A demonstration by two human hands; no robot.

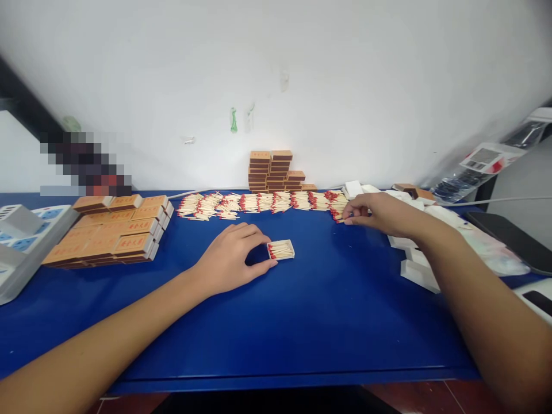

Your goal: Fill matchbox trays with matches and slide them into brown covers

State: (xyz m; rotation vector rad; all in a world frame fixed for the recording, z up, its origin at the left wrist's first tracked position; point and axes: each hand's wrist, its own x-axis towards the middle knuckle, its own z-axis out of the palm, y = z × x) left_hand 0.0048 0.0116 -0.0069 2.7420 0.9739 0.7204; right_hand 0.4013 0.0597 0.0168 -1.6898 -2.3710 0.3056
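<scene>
My left hand [235, 256] grips the left end of a small white matchbox tray [292, 249] between thumb and fingers, on the blue table. Red-tipped matches [280, 249] lie inside the tray, heads toward my left hand. At the right end of a long row of loose matches [259, 202], my right hand [373, 213] has its fingers closed together at the last pile. Whether matches are between those fingertips is hidden. White empty trays [418, 273] lie beneath and beside my right forearm.
Stacked orange matchboxes [129, 230] stand at the left, near a white power strip [38, 241]. More matchbox sleeves [276, 172] are piled against the wall. A black phone [509, 238] and a plastic-wrapped package [487, 158] are at the right. The table's front edge [293, 382] runs below.
</scene>
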